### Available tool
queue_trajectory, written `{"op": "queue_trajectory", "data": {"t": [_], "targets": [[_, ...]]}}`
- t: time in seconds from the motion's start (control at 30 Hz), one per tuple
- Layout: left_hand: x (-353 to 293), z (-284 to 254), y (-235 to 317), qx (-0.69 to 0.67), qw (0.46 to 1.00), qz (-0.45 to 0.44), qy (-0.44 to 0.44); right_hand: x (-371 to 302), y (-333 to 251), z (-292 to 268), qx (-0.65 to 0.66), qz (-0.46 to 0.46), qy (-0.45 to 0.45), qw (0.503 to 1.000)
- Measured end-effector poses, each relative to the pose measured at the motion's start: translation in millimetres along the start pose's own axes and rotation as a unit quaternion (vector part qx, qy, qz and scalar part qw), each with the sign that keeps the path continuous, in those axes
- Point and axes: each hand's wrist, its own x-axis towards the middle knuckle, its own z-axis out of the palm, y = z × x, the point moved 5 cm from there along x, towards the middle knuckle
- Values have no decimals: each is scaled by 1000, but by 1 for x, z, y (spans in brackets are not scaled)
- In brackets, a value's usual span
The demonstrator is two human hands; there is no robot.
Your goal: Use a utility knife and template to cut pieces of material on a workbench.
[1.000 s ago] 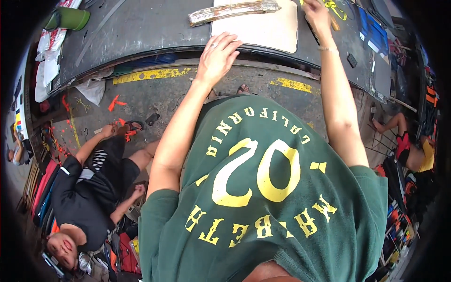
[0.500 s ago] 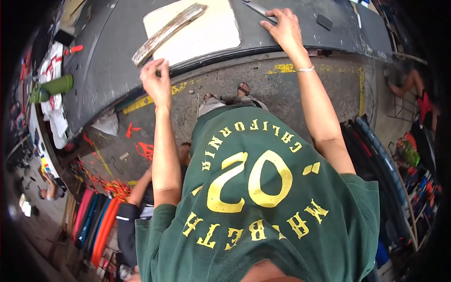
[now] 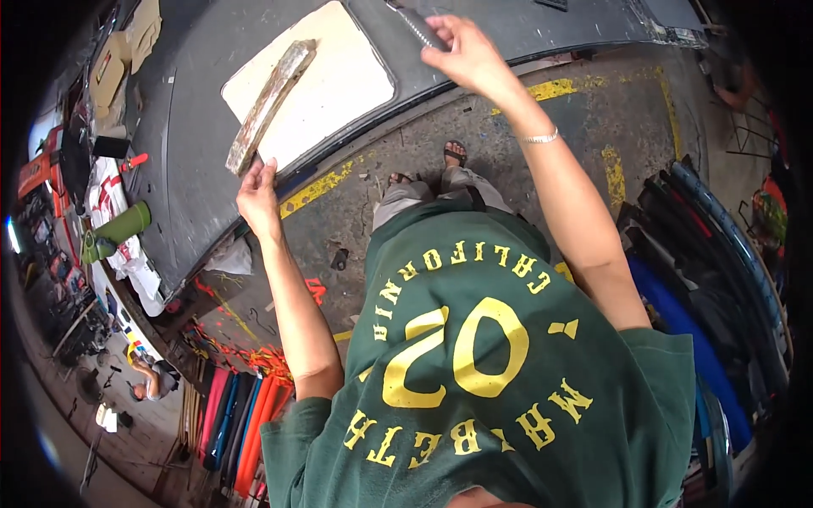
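Observation:
In my right hand (image 3: 468,52), the fingers are closed round a slim dark tool with a silvery ridged edge (image 3: 413,27); its exact kind is hard to make out. It lies low over the dark tabletop (image 3: 190,186), to the right of a cream rectangular board (image 3: 334,80). A worn, curved wooden bar (image 3: 271,106) rests slantwise across the board's left part. My left hand (image 3: 259,199) is at the table's near edge, beside the bar's lower end. Its fingertips are drawn together, and what they pinch, if anything, cannot be made out.
A rolled green bundle (image 3: 123,222) and white sheeting (image 3: 110,190) lie on the left. Brown cardboard pieces (image 3: 106,76) sit at the far left. Colourful fabric rolls (image 3: 246,423) stand lower left, and more dark rolls (image 3: 686,254) at the right. A person (image 3: 152,381) is lower left.
The whole view has turned, so the board and bar appear further left and lower. My left hand is now nearer the bar's end. My right hand still holds the tool.

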Motion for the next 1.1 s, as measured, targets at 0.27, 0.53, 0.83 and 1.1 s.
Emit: {"op": "queue_trajectory", "data": {"t": [0.27,0.53,0.83,1.1], "targets": [[14,3,-13,-41,999,-15,-3,-19,-21,46,-5,93,-36,995],[13,-2,-8,-54,997,-43,-16,-9,-25,49,-20,94,-51,994],[17,-12,-21,-70,996,-47,-21,-3,-36,61,-84,58,-26,994],[8,-15,-13,-91,995,-17,-37,-14,-46,46,-30,93,-15,995]]}}
